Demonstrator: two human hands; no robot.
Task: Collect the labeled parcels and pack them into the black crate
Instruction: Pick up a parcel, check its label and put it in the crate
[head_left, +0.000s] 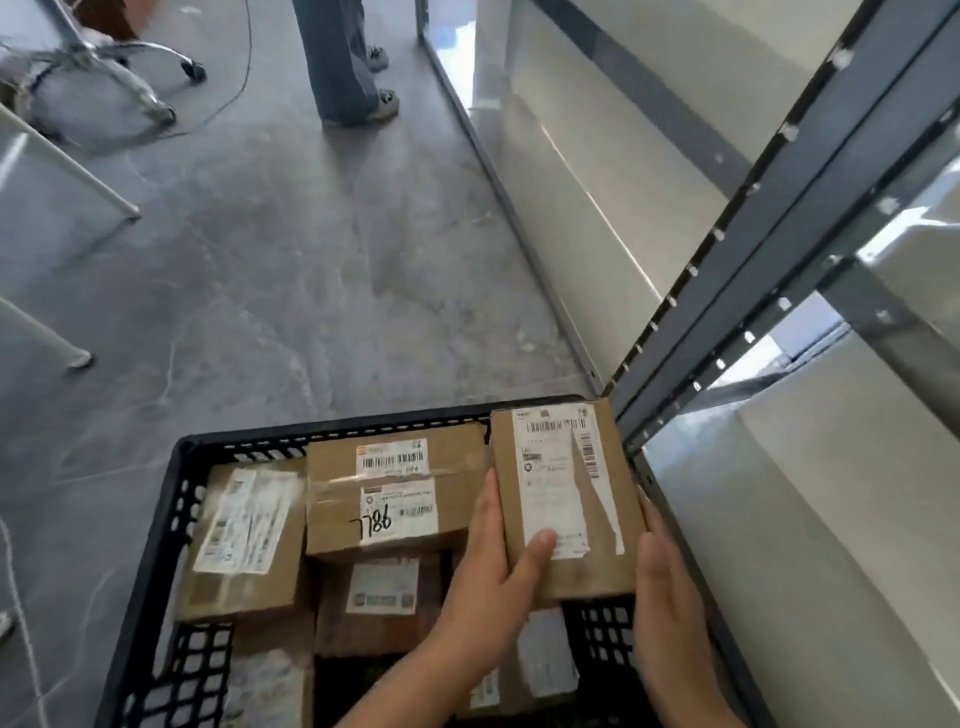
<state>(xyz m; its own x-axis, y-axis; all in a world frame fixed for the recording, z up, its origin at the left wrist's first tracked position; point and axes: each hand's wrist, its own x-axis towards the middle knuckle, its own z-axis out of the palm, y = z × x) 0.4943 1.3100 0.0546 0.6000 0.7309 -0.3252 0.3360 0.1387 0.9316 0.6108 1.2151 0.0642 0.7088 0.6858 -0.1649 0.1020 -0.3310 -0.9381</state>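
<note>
A black crate (171, 525) on the grey floor (291, 270) holds labelled cardboard boxes, one marked 7786 (395, 493). At its right end both hands, left hand (485, 577) and right hand (670, 603), grip a tall parcel (566, 499) by its sides, beside a metal shelf (737, 249).

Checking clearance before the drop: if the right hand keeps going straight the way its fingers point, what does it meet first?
Probably the grey metal shelf upright. The right hand lies along the held parcel, fingers pointing towards the black crate's far right corner; depth is unclear.
</note>
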